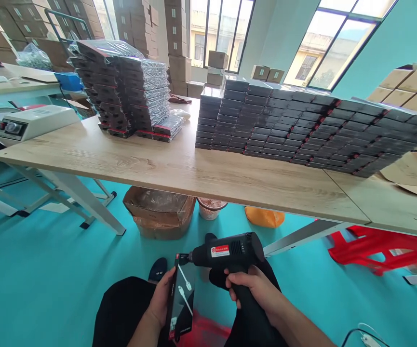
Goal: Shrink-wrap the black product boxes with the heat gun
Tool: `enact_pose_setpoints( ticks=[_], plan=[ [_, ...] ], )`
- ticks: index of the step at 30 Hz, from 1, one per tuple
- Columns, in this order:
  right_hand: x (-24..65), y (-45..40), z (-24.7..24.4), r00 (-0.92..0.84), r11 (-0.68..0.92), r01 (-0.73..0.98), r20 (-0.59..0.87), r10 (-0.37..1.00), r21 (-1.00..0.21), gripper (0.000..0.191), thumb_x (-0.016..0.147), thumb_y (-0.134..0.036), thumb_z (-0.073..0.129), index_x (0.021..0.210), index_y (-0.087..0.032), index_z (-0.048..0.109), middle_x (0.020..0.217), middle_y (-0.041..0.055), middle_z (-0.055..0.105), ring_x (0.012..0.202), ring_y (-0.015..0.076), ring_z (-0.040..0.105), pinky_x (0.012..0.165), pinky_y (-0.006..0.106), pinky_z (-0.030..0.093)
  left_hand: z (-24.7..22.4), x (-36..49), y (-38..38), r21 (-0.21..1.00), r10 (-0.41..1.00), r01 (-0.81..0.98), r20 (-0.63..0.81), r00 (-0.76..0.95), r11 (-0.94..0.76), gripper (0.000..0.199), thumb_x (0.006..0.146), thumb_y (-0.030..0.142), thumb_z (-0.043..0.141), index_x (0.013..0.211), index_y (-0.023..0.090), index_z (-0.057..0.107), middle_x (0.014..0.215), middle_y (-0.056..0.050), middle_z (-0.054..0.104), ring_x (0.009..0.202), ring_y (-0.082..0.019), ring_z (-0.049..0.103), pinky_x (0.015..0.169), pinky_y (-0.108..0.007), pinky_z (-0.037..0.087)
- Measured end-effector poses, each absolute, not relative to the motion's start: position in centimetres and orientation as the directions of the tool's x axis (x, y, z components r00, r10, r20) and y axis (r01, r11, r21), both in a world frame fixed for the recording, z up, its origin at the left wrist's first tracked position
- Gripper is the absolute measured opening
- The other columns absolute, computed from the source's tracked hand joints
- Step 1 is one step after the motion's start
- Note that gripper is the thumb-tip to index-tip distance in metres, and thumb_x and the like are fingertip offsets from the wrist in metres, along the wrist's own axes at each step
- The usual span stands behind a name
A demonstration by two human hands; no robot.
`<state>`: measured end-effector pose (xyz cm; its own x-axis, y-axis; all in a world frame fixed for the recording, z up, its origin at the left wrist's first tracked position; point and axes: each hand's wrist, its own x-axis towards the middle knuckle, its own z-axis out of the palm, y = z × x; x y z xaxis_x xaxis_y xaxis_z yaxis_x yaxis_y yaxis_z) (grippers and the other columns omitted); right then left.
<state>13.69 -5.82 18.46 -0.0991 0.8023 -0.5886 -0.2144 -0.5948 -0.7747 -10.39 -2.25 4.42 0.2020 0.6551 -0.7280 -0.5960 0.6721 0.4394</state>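
Note:
My right hand (246, 286) grips the handle of a black heat gun (226, 251) with a red and white label, its nozzle pointing left. In my left hand (162, 299) is a slim black cable box (182, 301), held upright along its left side and printed with white cable plugs and red marks. The nozzle sits right at the top end of the box; I cannot tell whether they touch. Both hands are low, above my lap and in front of the wooden table (150, 161).
On the table stand stacked boxes in loose clear film (154, 91) at left and a long wall of black boxes (288, 120) at right. Beneath are a carton (161, 224), a bucket (210, 209) and an orange bag (264, 217). A red stool (382, 250) lies at right.

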Motion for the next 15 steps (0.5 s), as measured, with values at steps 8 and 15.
enact_pose_setpoints(
  ticks=[8, 15],
  plan=[
    [13.0, -5.7, 19.1, -0.130, -0.596, -0.205, -0.582, 0.803, -0.777, 0.031, 0.067, -0.031, 0.071, 0.092, -0.014, 0.067, 0.076, 0.0033, 0.066, 0.057, 0.0153, 0.059, 0.048, 0.027, 0.045, 4.4, -10.4, -2.2, 0.364, 0.589, -0.538, -0.735, 0.335, 0.760, 0.024, 0.083, 0.036, 0.071, 0.092, 0.013, 0.072, 0.068, -0.009, 0.076, 0.059, -0.026, 0.073, 0.055, -0.035, 0.057],
    [13.5, -5.1, 19.0, -0.108, -0.612, -0.094, -0.603, 0.790, -0.785, 0.023, 0.065, -0.027, 0.068, 0.084, -0.015, 0.064, 0.067, 0.0007, 0.064, 0.052, 0.0141, 0.056, 0.047, 0.026, 0.044, 3.9, -10.7, -2.2, 0.361, 0.583, -0.562, -0.761, 0.285, 0.744, 0.024, 0.082, 0.035, 0.072, 0.094, 0.014, 0.072, 0.070, -0.008, 0.077, 0.059, -0.025, 0.072, 0.058, -0.035, 0.058]
  ],
)
